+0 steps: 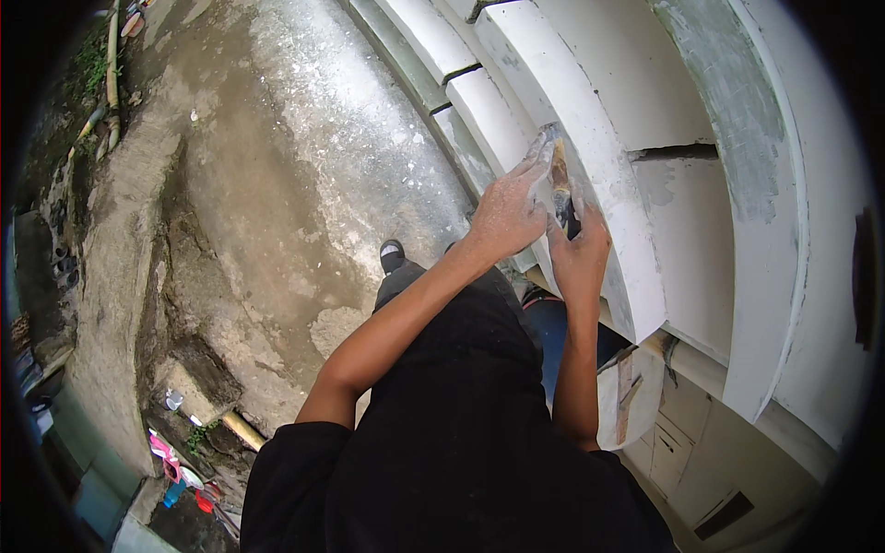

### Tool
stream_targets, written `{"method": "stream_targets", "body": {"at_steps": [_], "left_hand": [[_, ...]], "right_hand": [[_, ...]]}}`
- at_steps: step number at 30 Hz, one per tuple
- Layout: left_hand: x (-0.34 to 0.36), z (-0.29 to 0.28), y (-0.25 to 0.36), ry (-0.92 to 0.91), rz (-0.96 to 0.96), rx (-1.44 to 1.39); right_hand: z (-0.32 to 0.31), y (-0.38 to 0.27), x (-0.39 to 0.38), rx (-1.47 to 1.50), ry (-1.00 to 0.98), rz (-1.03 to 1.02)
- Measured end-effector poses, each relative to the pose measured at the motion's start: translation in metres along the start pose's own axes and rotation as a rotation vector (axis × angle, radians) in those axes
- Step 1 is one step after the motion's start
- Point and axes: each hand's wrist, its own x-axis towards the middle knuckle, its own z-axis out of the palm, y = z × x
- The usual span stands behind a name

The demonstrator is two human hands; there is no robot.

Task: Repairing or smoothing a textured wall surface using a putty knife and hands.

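What looks like a narrow putty knife (560, 168), with a stained brownish blade and a dark handle, is held in front of a white plastered ledge (576, 101). My right hand (583, 249) grips its handle from below, fingers and thumb closed around it. My left hand (507, 212) reaches in from the left, with whitish dust on its skin. Its bent fingers meet the blade near the tip and partly hide it. Grey-white smears cover both the fingers and the ledge's surface.
More white ledge blocks (489, 111) run up the right side, with dark gaps between them. A curved panel with grey filler (737, 111) stands farther right. A whitish board (631, 396) is below my right forearm. Stained concrete floor (277, 184) spreads left, beside a rough kerb (115, 313).
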Motion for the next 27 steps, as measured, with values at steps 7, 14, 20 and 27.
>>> {"method": "stream_targets", "body": {"at_steps": [7,14,20,27], "left_hand": [[0.006,0.028,-0.006,0.045,-0.073,-0.123],[0.023,0.030,0.002,-0.010,-0.004,0.052],[0.026,0.019,-0.011,-0.069,0.005,-0.006],[0.038,0.013,-0.016,-0.065,0.029,0.018]], "right_hand": [[0.007,0.025,-0.002,0.636,-0.107,0.093],[-0.004,0.032,0.023,0.880,-0.275,0.167],[0.013,0.040,0.020,1.036,-0.252,0.256],[0.045,0.022,0.023,0.894,-0.015,0.262]]}}
